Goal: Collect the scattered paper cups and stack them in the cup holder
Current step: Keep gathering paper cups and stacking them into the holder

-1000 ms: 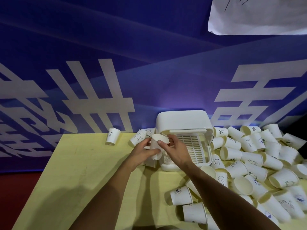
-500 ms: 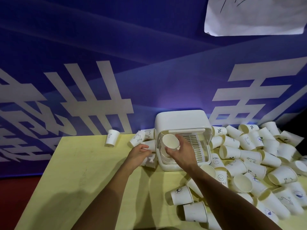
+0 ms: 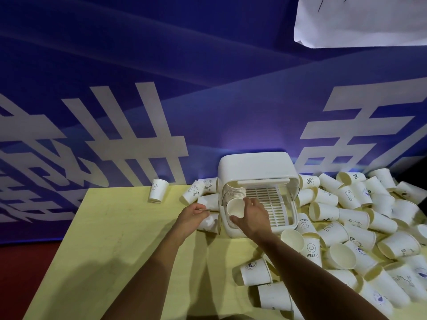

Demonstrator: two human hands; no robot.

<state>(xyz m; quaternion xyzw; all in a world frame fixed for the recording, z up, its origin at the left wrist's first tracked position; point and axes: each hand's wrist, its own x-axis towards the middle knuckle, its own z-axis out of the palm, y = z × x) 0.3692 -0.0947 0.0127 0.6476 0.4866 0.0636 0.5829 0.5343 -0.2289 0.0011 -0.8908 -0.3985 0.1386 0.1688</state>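
Two bare hands worked at the white plastic cup holder (image 3: pixel 256 172) on the pale yellow table (image 3: pixel 111 250)

The right hand (image 3: pixel 253 214) curled half-closed around a plain white paper cup (image 3: pixel 235 207), thumb under its rim and fingers (image 3: pixel 254 202) over the top, holding it mouth-forward at the front of the row of nested cups (image 3: pixel 233 191) in the holder's left side. The left hand (image 3: pixel 193 214) closed loosely on a crumpled white paper cup (image 3: pixel 209 222) just left of the holder. Four more cups lay left of the holder, one well apart (image 3: pixel 158 190); the heap of printed paper cups (image 3: pixel 360 218) on the right was too tangled to count exactly, several dozen
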